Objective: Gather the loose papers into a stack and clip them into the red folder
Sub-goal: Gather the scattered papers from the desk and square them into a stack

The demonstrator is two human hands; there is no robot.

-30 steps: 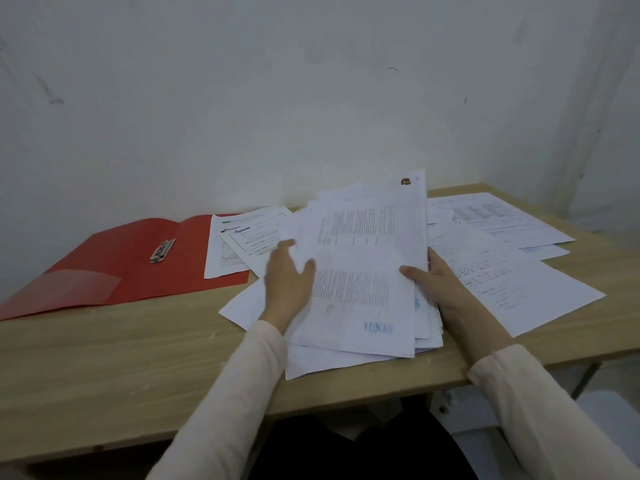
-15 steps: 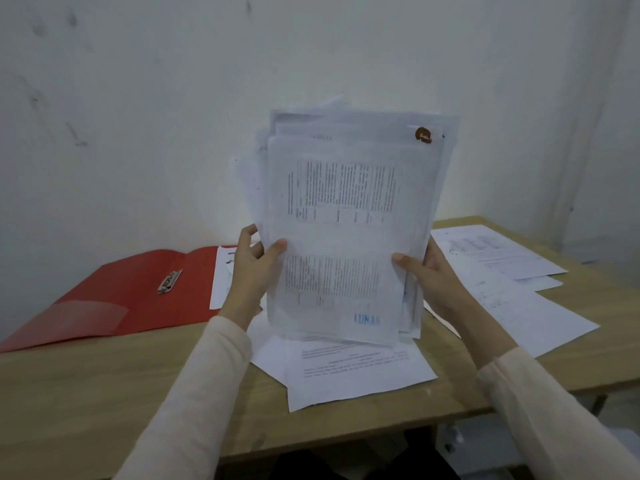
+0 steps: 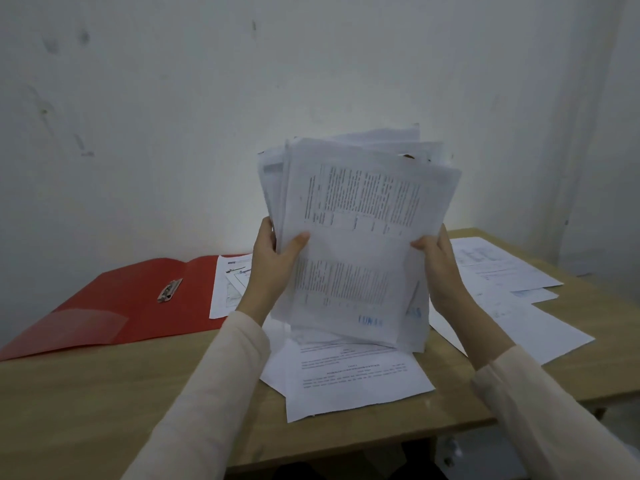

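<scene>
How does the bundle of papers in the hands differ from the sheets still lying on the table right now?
The held bundle of white printed papers stands nearly upright, gripped by the left hand and right hand; the loose white sheets on the wooden table lie flat, untouched. The bundle is many sheets thick with uneven, fanned edges; the table sheets are spread out, overlapping thinly. Both are white printed paper, outside the open red folder.

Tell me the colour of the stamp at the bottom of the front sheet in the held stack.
Blue: the stamp shows faintly on the front sheet of the stack, in the head view.
</scene>
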